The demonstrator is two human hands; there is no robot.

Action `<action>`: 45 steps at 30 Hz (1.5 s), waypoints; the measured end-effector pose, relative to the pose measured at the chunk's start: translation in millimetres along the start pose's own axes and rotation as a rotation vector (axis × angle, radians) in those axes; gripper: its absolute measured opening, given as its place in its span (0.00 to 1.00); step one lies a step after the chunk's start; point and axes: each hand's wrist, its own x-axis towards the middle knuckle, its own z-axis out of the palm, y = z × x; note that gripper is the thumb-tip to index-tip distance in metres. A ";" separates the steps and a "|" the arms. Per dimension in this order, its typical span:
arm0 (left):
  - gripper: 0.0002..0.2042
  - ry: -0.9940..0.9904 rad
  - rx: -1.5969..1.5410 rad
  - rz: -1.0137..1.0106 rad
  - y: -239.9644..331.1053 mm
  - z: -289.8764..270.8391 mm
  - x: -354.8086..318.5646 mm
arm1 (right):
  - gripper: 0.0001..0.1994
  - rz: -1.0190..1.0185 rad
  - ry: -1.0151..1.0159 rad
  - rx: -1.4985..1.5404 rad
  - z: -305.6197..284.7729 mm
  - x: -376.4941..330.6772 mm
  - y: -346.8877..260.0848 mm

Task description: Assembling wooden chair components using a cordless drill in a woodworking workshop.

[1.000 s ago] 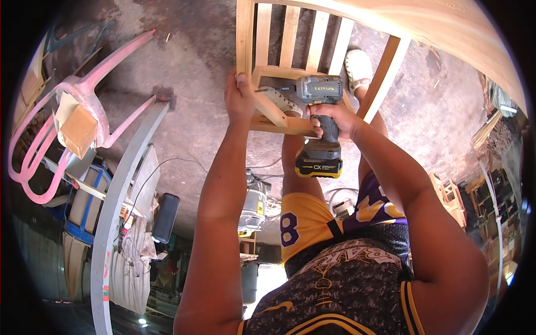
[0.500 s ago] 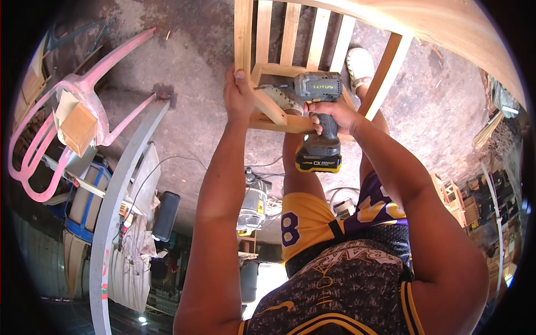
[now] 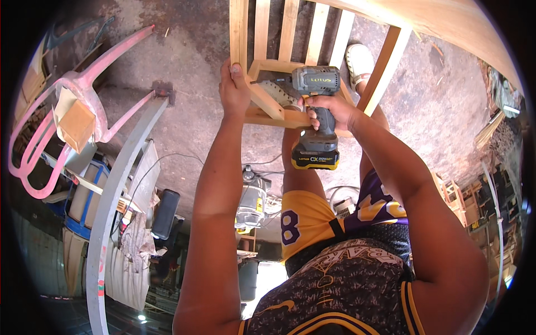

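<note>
So, far left of the picture there's one pink plastic chair (image 3: 86, 89) tipped over, with a tan block (image 3: 77, 128) sitting in it. Just below is one blue-trimmed drum (image 3: 84, 204); can't see what's in it. One long grey beam (image 3: 106, 223) runs down the left side, then one black oblong case (image 3: 166, 214), contents hidden too. Bottom centre-left, behind the left forearm, is one grey machine (image 3: 254, 202).

Top centre is the slatted wooden frame (image 3: 288, 32), four slats across its upper part. The left hand (image 3: 234, 89) is wrapped round its left post (image 3: 239, 33), thumb on the front face. Compared with half a second ago, the post and that hand sit slightly further left and up, same hold.

Right of that, centre of the picture, there's one cordless drill (image 3: 316, 81) with one yellow-and-black battery (image 3: 315, 159). The right hand (image 3: 329, 114) has its handle gripped firmly. It's also shifted a touch up and left, bit aimed left at the post; can't tell if the tip touches.

Two pale clogs: one (image 3: 278, 92) partly behind the drill, the other (image 3: 360, 58) upper right, between the slats and the right post (image 3: 385, 70).
</note>
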 end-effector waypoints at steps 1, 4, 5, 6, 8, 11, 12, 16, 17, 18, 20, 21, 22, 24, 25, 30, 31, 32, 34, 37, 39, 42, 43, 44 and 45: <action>0.27 0.002 0.001 0.000 -0.1 -0.5 -0.7 | 0.10 0.001 -0.003 -0.001 -1.4 0.9 1.9; 0.27 -0.026 -0.006 -0.021 6.1 1.5 0.5 | 0.11 -0.018 -0.009 0.039 -8.3 2.2 4.9; 0.26 -0.029 -0.001 -0.035 6.5 0.5 -0.3 | 0.11 -0.013 -0.015 0.056 -7.5 2.3 5.3; 0.26 -0.033 0.003 -0.050 7.0 -0.3 -1.0 | 0.11 -0.009 -0.021 0.073 -6.9 2.4 5.5; 0.25 -0.033 0.017 -0.036 7.2 -1.6 0.1 | 0.11 -0.023 -0.018 0.060 -5.7 4.0 3.3; 0.25 -0.028 0.014 -0.028 4.3 -0.5 -1.1 | 0.11 -0.025 -0.001 0.042 -0.9 0.4 0.8; 0.24 -0.021 -0.003 -0.034 1.7 -0.1 -1.4 | 0.11 -0.013 0.012 0.035 0.6 -0.8 0.7; 0.23 -0.007 0.034 0.032 -4.8 2.3 3.2 | 0.11 -0.020 -0.005 0.046 -6.8 2.3 1.4; 0.23 -0.053 -0.095 -0.041 -4.5 2.2 2.4 | 0.11 -0.023 -0.009 0.072 -7.0 2.5 2.8; 0.23 -0.100 -0.224 -0.115 -4.1 1.9 1.9 | 0.11 -0.026 -0.012 0.099 -7.2 2.9 3.8; 0.24 -0.130 -0.193 -0.114 -3.0 -2.8 4.6 | 0.11 -0.027 -0.016 0.082 -6.9 4.7 2.3; 0.25 -0.160 -0.164 -0.116 -2.3 -3.8 4.8 | 0.11 -0.026 -0.017 0.064 -6.1 4.5 1.7; 0.25 -0.161 -0.162 -0.114 -1.6 -3.2 3.1 | 0.11 -0.028 -0.018 0.065 -5.1 2.9 2.4; 0.20 -0.098 -0.051 -0.031 2.1 -1.4 0.9 | 0.11 0.005 -0.016 0.079 -4.0 -0.1 1.8; 0.20 -0.097 -0.050 -0.029 3.9 -1.1 1.4 | 0.11 0.003 -0.018 0.079 -4.1 1.5 1.0; 0.30 -0.120 -0.147 -0.146 9.1 -1.3 3.3 | 0.13 -0.032 -0.040 0.106 -12.7 -3.6 0.8; 0.30 -0.121 -0.147 -0.147 9.8 -0.1 4.8 | 0.13 -0.031 -0.040 0.108 -17.4 -8.7 1.0; 0.29 -0.114 -0.126 -0.142 8.9 -1.6 4.6 | 0.13 -0.012 -0.007 0.089 -23.3 -15.7 3.9; 0.28 -0.101 -0.100 -0.141 6.0 -5.6 3.7 | 0.13 0.061 0.060 0.024 -19.8 -34.6 5.8; 0.27 -0.081 -0.081 -0.178 7.3 -1.6 4.4 | 0.12 0.110 0.066 -0.006 -27.9 -51.2 19.1; 0.27 -0.089 -0.074 -0.171 7.6 0.3 5.0 | 0.12 0.122 0.104 -0.040 -27.2 -58.1 14.5; 0.16 -0.035 -0.118 -0.133 6.3 2.9 2.2 | 0.13 0.148 0.167 -0.135 -24.4 -58.7 0.7; 0.16 -0.030 -0.120 -0.135 5.9 3.1 3.0 | 0.13 0.151 0.166 -0.140 -24.2 -57.3 -5.4; 0.16 -0.028 -0.088 -0.100 3.9 3.3 4.9 | 0.13 0.181 0.185 -0.180 -23.3 -56.6 -12.0; 0.16 -0.026 -0.056 -0.065 1.6 2.6 5.7 | 0.13 0.211 0.205 -0.221 -21.7 -56.0 -18.8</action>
